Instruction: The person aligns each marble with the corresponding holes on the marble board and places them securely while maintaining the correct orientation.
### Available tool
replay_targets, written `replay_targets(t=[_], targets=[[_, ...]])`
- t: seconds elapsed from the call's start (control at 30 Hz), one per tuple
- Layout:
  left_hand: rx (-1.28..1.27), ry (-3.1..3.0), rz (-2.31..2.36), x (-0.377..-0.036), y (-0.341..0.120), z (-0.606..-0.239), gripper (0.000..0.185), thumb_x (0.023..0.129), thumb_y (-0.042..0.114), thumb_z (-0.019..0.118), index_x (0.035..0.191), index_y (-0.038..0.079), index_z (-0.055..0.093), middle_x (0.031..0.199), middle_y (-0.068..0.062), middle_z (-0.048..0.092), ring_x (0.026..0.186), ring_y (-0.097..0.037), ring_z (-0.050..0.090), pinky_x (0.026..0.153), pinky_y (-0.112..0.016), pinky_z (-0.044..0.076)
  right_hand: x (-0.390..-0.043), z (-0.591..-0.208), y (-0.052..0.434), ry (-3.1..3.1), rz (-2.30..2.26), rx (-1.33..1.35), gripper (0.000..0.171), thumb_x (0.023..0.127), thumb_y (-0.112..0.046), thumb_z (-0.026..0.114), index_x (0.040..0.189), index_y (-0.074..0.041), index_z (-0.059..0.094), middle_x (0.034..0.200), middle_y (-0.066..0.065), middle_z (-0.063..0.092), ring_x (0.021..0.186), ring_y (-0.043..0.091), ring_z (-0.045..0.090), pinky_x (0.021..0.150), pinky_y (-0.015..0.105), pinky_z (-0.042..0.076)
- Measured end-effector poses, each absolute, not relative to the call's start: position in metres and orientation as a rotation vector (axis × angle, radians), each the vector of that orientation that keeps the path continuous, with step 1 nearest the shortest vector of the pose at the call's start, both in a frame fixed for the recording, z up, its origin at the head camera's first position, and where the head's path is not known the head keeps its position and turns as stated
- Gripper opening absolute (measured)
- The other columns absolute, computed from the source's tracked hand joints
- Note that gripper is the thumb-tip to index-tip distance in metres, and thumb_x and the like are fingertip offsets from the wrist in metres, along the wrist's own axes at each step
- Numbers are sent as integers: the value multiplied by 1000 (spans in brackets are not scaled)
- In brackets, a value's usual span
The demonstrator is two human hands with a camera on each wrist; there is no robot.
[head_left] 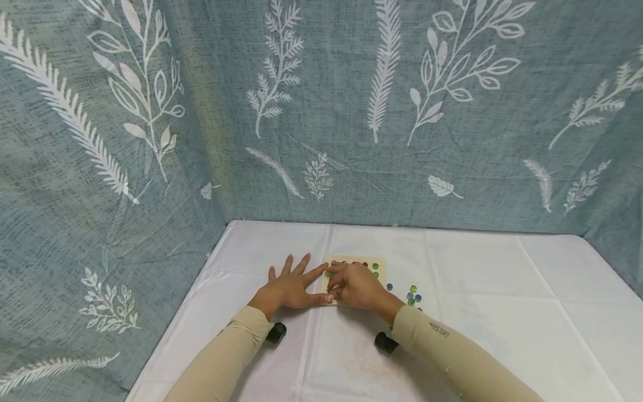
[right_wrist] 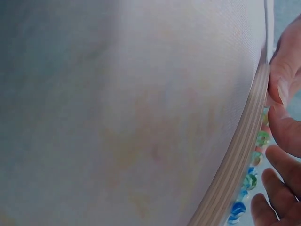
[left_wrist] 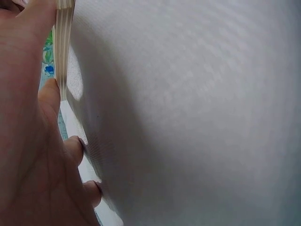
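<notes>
A wooden board (head_left: 383, 272) lies on the white-covered table, with green, blue and dark glass marbles (head_left: 375, 266) on it in rows. My left hand (head_left: 291, 287) is spread flat at its left side, the thumb and index finger touching the board. In the left wrist view, that thumb lies along the board's layered edge (left_wrist: 63, 52). My right hand (head_left: 356, 285) bends over the board, fingertips close to the left thumb; I cannot tell whether something is pinched there. In the right wrist view, blue and green marbles (right_wrist: 237, 209) line the board beside fingers (right_wrist: 282, 162).
Several loose marbles (head_left: 411, 296) lie on the table to the right of the board. Black wrist devices (head_left: 386, 342) sit under both sleeves. A grey-green curtain (head_left: 341, 184) with white leaf patterns hangs behind the white tablecloth (head_left: 502, 312).
</notes>
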State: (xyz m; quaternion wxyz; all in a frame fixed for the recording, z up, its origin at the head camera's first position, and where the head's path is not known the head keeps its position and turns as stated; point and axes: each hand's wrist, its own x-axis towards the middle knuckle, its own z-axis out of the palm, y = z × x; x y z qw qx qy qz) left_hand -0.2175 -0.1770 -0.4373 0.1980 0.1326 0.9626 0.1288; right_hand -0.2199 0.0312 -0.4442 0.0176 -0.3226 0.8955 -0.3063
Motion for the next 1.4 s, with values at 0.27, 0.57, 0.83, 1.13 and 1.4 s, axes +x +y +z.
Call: replay_targets(t=[0.27,0.57,0.83,1.13,1.4], targets=[[376,2694,348,-217,-175,-439,87,91,81,53,165,46,23,179,-5,3,163,-45,-5,121,-80,2,-217,-443,44,2805,-985,-922,11,85,-7,83,96,-7,85,136,15,71,137,35,61,115,57,47],[373,2694,337,-218,-175,-440,85,92,79,53,165,45,24,179,-5,3,163,-46,-4,121,-80,3,-218,-442,70,2823,-1021,-794,11,85,-5,83,95,-9,85,137,12,71,141,32,59,119,52,44],[366,2696,337,-217,-177,-440,86,92,79,54,165,44,24,179,-5,4,163,-46,-4,121,-80,2,-215,-438,93,2830,-1036,-666,15,83,0,83,96,-7,85,139,12,70,142,32,57,121,55,40],[371,2710,355,-218,-176,-441,87,92,78,55,165,43,24,179,-6,4,163,-47,-5,122,-80,2,-213,-437,127,2865,-1052,-640,18,84,2,80,101,-4,84,140,17,68,143,37,55,115,55,47],[378,2709,356,-219,-175,-440,87,92,78,55,165,42,25,178,-6,4,163,-47,-5,121,-80,1,-208,-442,158,2908,-986,-550,18,85,2,78,102,-2,83,142,17,67,144,38,53,116,58,44]])
